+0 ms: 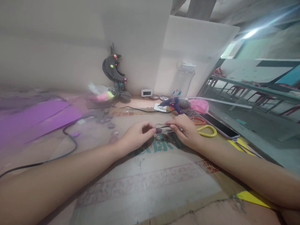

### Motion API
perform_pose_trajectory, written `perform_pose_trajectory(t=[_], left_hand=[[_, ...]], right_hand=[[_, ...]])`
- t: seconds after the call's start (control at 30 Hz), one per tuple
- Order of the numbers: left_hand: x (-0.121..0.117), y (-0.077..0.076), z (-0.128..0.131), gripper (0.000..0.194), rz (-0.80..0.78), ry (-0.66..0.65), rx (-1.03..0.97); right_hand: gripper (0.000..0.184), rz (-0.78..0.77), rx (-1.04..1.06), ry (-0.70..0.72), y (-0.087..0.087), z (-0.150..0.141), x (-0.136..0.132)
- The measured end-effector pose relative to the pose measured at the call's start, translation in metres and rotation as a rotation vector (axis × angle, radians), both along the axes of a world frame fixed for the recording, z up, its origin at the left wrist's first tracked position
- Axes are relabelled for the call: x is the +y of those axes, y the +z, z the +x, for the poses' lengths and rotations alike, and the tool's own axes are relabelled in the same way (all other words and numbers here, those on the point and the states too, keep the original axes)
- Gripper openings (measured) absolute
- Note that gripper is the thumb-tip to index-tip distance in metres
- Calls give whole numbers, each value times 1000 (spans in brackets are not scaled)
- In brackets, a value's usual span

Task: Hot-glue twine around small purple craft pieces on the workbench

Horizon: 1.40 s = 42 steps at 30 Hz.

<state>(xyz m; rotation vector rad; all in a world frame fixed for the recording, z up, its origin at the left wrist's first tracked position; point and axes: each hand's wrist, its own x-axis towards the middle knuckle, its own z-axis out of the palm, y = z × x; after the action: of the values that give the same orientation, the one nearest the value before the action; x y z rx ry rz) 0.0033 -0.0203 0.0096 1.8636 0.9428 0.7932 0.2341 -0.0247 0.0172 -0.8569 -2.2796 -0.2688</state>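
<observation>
"Small purple piece [158,131]: where do we find it, and how do we hold it?"

"We find it above the middle of the plastic-covered worktop [150,178], between our hands. Our left hand [138,134] pinches its left edge between thumb and forefinger. Our right hand [185,129] pinches a slim dark tool [166,126], whose tip reaches the piece."

"How far has the work come?"

"We judge it to be under way: the piece is taken up and the tool is at it, but neither is set down. Blur hides its finish, so we cannot tell how much shaping is done or left."

"What do the surroundings add?"

"On the far side, we note a blue glue gun [173,102], out of both hands; whether glue is on the piece, we cannot tell. At the far left, a dark crescent ornament [110,68] with coloured balls stands upright against the wall, apart from our piece. We see purple sheets [44,117] on the left, and a yellow scissors handle [207,135] beside a phone [220,126] on the right."
</observation>
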Motion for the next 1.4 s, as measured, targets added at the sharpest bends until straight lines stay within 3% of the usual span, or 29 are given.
perform_pose_trajectory(t=[0.7,0.97,1.4], left_hand=[[-2,3,0,22,1,9,-11],[-1,2,1,22,-1,1,-11],[1,1,0,24,12,34,-24]], right_hand=[[21,-33,8,-76,-4,0,0],[28,-71,-23,-126,-8,-1,0],[31,-4,-133,-140,-10,0,2]])
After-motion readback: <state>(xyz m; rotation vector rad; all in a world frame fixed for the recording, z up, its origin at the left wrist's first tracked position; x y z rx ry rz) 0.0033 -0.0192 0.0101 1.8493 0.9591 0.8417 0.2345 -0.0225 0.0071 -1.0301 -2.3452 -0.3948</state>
